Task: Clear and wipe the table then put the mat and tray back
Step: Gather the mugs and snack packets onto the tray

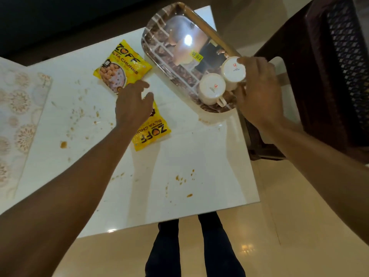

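White crumb-strewn tabletop (pixel 179 156) carries a tray (pixel 159 56) at its far right corner, gripped by right hand (pixel 259 90) fingers, a mat (pixel 18 116) far left, while left hand (pixel 133 106) fingers spread over two yellow packets (pixel 123 64).

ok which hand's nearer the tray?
Right. The right hand is at the tray's near end, fingers on one of the two upturned cups there. The left hand hovers over the yellow packets, beside the tray.
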